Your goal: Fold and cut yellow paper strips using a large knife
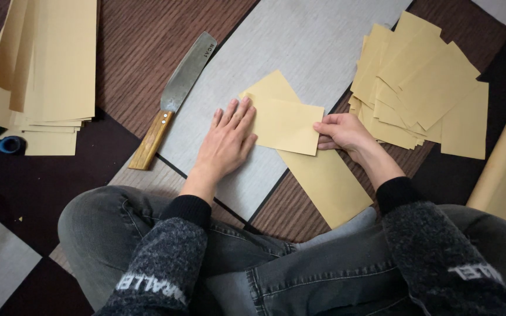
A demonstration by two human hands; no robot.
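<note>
Folding: seen from the head camera, a person sits cross-legged on a patterned floor, bending a long tan paper strip (308, 158) back over itself on a grey board (300, 52).
Left hand: the left hand (226, 143) lies flat, palm down, fingers straight and slightly spread, pressing on the left edge of the folded flap; it grips nothing.
Right hand: the right hand (341, 133) pinches the right edge of the flap between thumb and curled fingers, closed on the paper.
Paper strip: it runs diagonally from the board toward the person's right knee, its upper end doubled over, between the two hands.
Knife: a broad cleaver (174, 99) with a wooden handle rests on the board's left edge, just beside the left hand, not touching it.
Right pile: a loose heap of cut tan sheets (423, 88) lies near the right hand.
Left pile: a stack of long tan strips (42, 70) sits well apart, at the upper left.
Clothing: dark knitted sleeves and grey jeans fill the foreground.
</note>
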